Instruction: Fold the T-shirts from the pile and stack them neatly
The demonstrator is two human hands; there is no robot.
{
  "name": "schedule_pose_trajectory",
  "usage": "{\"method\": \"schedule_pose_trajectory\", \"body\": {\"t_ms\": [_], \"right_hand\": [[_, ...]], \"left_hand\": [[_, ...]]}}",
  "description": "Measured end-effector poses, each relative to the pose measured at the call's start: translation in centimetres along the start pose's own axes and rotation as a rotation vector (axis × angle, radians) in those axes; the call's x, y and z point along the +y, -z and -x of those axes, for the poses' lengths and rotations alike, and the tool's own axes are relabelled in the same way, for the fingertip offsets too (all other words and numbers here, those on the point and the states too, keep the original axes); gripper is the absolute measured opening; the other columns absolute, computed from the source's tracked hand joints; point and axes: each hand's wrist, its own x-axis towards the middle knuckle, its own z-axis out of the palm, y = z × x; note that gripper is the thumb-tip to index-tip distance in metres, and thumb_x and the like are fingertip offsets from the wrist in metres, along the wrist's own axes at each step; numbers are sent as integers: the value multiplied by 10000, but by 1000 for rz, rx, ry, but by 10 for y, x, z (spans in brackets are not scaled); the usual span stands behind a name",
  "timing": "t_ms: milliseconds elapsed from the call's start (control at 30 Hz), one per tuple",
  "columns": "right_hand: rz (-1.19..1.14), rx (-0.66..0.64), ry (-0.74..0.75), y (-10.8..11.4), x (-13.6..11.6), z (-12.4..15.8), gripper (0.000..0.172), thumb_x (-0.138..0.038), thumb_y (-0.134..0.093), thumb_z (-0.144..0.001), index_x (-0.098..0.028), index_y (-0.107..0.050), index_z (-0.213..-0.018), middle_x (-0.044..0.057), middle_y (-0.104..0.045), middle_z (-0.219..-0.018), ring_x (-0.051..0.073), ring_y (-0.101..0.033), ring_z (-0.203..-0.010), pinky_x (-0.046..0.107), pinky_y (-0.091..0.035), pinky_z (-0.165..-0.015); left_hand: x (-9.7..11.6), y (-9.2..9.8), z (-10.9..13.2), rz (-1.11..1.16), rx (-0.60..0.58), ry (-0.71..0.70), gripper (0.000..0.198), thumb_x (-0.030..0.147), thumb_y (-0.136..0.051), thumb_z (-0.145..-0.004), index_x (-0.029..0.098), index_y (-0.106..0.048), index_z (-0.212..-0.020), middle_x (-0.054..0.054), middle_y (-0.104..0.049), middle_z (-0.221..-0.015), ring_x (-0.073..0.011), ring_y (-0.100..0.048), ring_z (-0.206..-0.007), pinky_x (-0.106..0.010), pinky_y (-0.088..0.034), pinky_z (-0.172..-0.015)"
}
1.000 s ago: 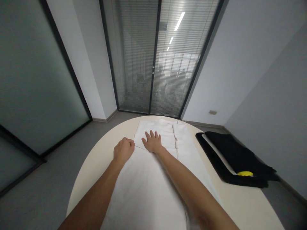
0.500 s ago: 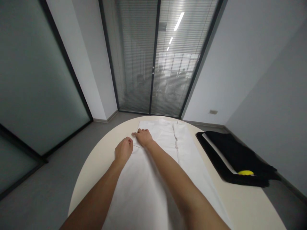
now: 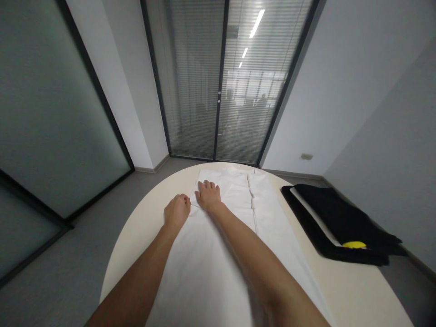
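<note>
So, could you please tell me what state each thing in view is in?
Left hand: closed, apparently pinching the white cloth's left edge.
Right hand: open, palm down on the cloth.
White cloth: spread out, lightly creased.
Black stack: layered, lying at the table's right edge.
Yellow object: resting at the stack's near end.
Blinds: lowered, partly see-through.

Rounded cream table (image 3: 136, 236) standing centre, far edge facing dark-framed glazed partition (image 3: 222, 68). Slatted blinds (image 3: 194, 68) covering it; strip lights (image 3: 257, 23) glowing in right half. Frosted panel (image 3: 51, 100), black-framed, filling left side. Pale walls (image 3: 340, 81) flanking partition, small plate (image 3: 306, 156) sitting low on right one. Grey floor (image 3: 91, 240) running below, skirting (image 3: 145, 170) edging wall bases.
</note>
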Motion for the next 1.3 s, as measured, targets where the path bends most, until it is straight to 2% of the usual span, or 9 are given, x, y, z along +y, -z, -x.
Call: {"method": "schedule_pose_trajectory", "body": {"t_ms": [100, 200, 367, 500, 633, 833, 967, 1167, 1300], "right_hand": [[-85, -140, 33, 1, 17, 6, 644, -542, -276, -1031, -210, -302, -1582, 125, -210, -1669, 325, -169, -1528, 539, -152, -1201], [-104, -96, -5, 8, 33, 14, 633, -519, -255, -1039, -198, -305, -1583, 128, -241, -1659, 321, -180, -1530, 523, -152, -1209], [-142, -181, 42, 13, 49, 31, 635, -496, -364, -1026, -192, -322, -1582, 122, -165, -1678, 322, -121, -1548, 490, -100, -1232], [-347, -42, -73, 16, 44, 27, 436, -375, -425, -1008, -218, -579, -1384, 95, -498, -1523, 251, -381, -1451, 440, -203, -1206], [-457, 11, -215, 22, 31, 8, 456, -379, -302, -1035, -193, -600, -1324, 95, -672, -1309, 202, -615, -1215, 316, -431, -1014], [-525, -34, -328, 30, 19, -6, 702, -624, -525, -894, -81, -568, -1337, 194, -658, -1300, 275, -638, -1190, 299, -485, -904], [-475, -94, -339, 34, 5, -3, 748, -583, -702, -769, -103, -566, -1327, 203, -667, -1275, 303, -641, -1187, 328, -503, -899], [-463, -139, -414, 35, -19, -11, 568, -281, -795, -663, -138, -662, -1197, 220, -678, -1236, 328, -665, -1146, 378, -537, -892], [-549, -114, -429, 37, -8, -20, 440, -239, -707, -721, -110, -692, -1142, 232, -704, -1145, 325, -711, -1002, 366, -570, -768]], "left_hand": [[0, -1, -1, 5, -15, 1, 303, 385, -453, -986, 185, -675, -1040, -129, -715, -1086, -281, -685, -997, -351, -500, -793], [0, -2, -5, 37, -64, 26, 298, 387, -474, -978, 160, -659, -1033, -165, -704, -1113, -300, -671, -1054, -371, -490, -855], [5, -1, -17, 166, -120, 86, 282, 376, -495, -978, 149, -614, -1094, -161, -732, -1021, -285, -699, -987, -356, -500, -834], [11, 1, -23, 359, -109, 76, 214, 286, -629, -903, 172, -606, -1083, -105, -730, -1074, -224, -693, -1024, -303, -508, -870], [20, 4, -23, 540, -82, 81, 315, 174, -673, -848, 168, -573, -1146, -88, -715, -1099, -185, -691, -1018, -296, -521, -895], [26, 9, -3, 784, -170, 125, 413, 112, -766, -739, 150, -586, -1109, -126, -723, -1129, -196, -723, -931, -287, -561, -782], [21, 11, 17, 881, -209, 142, 432, 123, -805, -672, 140, -605, -1054, -121, -733, -1072, -206, -718, -944, -295, -550, -814], [20, 14, 36, 903, -330, 119, 227, 242, -788, -694, 138, -629, -817, -5, -660, -695, -157, -638, -639, -267, -481, -649], [30, 21, 41, 878, -345, 89, 185, 304, -720, -772, 163, -600, -773, 31, -597, -639, -134, -573, -584, -248, -417, -594]]}}
